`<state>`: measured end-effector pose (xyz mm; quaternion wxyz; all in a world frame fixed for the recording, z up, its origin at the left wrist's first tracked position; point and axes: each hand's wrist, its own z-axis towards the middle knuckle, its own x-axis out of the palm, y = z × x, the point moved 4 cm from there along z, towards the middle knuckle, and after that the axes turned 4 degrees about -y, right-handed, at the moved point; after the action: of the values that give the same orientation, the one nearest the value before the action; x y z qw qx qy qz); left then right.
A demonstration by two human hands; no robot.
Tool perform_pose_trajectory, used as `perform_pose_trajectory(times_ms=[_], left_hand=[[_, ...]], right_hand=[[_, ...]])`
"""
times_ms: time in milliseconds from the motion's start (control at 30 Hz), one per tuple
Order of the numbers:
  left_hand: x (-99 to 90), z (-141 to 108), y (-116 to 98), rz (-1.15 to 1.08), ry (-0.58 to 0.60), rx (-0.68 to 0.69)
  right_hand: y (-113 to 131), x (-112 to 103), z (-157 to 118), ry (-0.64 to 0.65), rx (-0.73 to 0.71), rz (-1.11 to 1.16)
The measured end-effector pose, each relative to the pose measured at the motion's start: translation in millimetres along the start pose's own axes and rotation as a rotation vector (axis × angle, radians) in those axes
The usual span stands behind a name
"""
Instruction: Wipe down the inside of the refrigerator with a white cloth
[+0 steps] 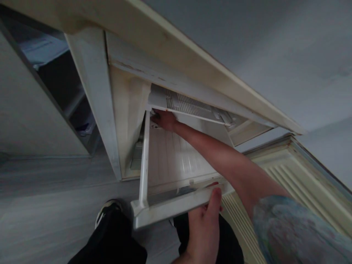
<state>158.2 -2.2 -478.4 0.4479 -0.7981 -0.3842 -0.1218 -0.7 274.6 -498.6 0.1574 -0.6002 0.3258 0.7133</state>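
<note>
A white drawer (170,209) is pulled out of a cream-coloured refrigerator cabinet (121,99). My left hand (205,220) grips the drawer's front edge, thumb on top and fingers curled underneath. From the right, my right arm reaches over the drawer to its far left corner. There my right hand (165,120) has its fingers curled beside the corner; what they hold is too dark to make out. The drawer's ribbed floor (181,157) shows between my hands. Behind it is a white vented panel (189,104).
An open ribbed door (291,168) stands at the right. Left of the cabinet, dark shelves (60,77) hold papers and other items. My black-clad legs and a shoe (108,209) are below, on the grey floor (55,205). A clear bin (136,156) sits beside the drawer.
</note>
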Motion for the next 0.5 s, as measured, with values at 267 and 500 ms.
perform_pose_trajectory(times_ms=[267,500], left_hand=[[-3.4,4,8,0.035,-0.060,0.053],[-2.6,3,7,0.004,-0.027,0.075]], right_hand=[[74,2,-135,0.499,-0.475,0.148],[59,-3,-117,0.489,-0.439,0.082]])
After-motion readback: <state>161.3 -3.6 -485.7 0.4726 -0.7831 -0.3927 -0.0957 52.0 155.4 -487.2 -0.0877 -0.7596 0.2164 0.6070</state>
